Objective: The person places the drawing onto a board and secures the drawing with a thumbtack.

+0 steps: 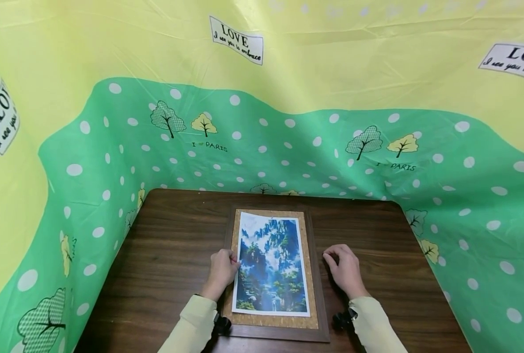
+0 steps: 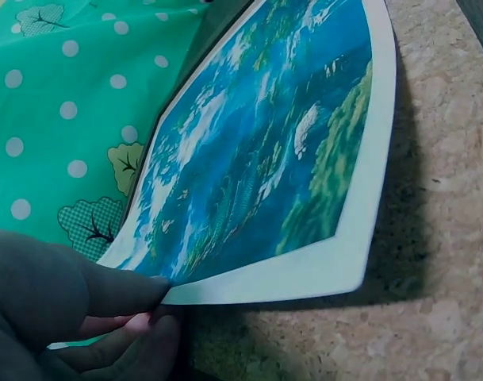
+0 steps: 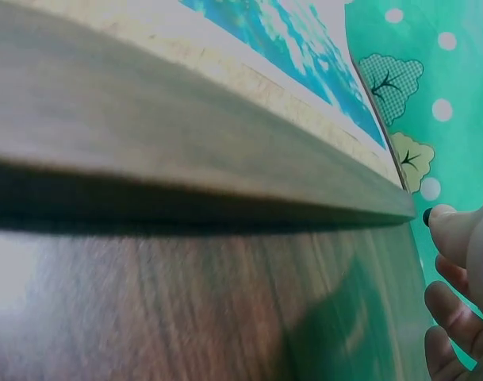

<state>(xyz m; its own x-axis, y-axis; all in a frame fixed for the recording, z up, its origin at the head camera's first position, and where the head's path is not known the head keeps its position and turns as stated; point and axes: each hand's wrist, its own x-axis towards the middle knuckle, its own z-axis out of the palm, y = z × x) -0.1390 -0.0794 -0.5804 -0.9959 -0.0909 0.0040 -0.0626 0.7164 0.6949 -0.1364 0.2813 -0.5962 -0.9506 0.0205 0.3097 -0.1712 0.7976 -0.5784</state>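
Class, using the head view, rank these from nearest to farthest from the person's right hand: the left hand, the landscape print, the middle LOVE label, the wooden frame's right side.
1. Wooden frame's right side: just left of the right hand.
2. Landscape print: inside the frame.
3. Left hand: at the print's left edge.
4. Middle LOVE label: high on the curtain.

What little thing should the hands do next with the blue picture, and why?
Perhaps the left hand could gently lower its edge of the picture flat onto the cork board. That hand pinches the left edge, and the left wrist view shows the near corner raised, with a shadow on the cork beneath it.
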